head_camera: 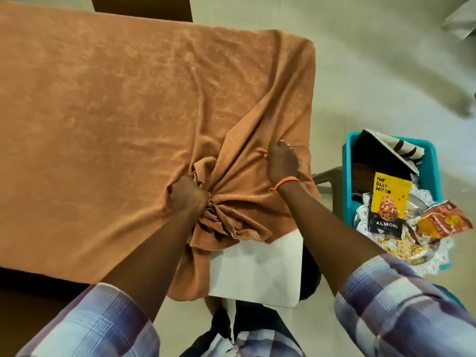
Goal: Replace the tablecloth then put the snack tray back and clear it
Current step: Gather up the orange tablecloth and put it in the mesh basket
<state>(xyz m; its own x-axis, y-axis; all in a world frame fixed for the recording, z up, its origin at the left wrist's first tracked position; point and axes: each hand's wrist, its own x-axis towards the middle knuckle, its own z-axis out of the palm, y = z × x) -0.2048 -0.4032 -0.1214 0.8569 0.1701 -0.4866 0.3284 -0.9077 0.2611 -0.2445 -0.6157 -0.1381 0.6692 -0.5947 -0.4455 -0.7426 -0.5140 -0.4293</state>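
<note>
An orange-brown tablecloth (116,104) covers most of the white table (260,274); its near right corner is bunched up, leaving that table corner bare. My left hand (188,195) grips the gathered bunch of cloth. My right hand (282,162) lies on the cloth a little to the right, its fingers curled into a fold. The snack tray (438,256), silvery with a lacy rim, sits off the table at the right, holding loose nuts, a yellow almond packet (389,204) and a red-orange snack packet (438,220).
A teal plastic crate (347,176) stands on the floor at the right under the tray, with a brown box and striped fabric inside. A dark chair back shows beyond the table's far edge. Pale tiled floor surrounds the table.
</note>
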